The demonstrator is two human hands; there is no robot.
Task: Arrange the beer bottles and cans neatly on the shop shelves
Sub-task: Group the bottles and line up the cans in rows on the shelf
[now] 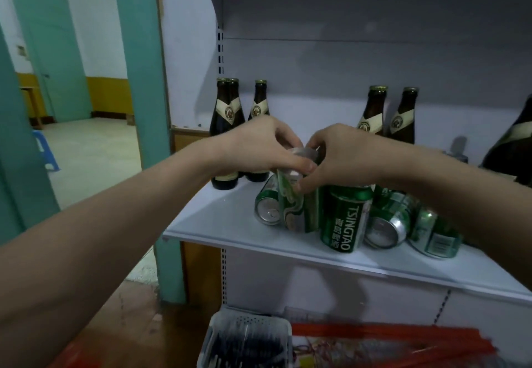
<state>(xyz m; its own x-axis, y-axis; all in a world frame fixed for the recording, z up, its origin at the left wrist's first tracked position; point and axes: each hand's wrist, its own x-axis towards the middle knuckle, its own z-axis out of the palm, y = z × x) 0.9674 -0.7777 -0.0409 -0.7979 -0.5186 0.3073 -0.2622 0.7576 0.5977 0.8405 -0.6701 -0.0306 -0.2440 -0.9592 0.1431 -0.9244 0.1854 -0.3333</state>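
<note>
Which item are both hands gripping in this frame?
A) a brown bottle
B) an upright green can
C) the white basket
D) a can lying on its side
B: the left hand and right hand close around the top of the upright green can on the shelf.

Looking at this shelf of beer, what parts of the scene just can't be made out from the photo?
All in the head view:
- Top of the held green can: covered by the left hand and right hand.
- Lower halves of the two brown bottles behind the right hand: hidden by it.
- Bottle at far right: cut off by the frame edge.
- Contents of the white basket: blurred, cropped at the bottom.
</note>
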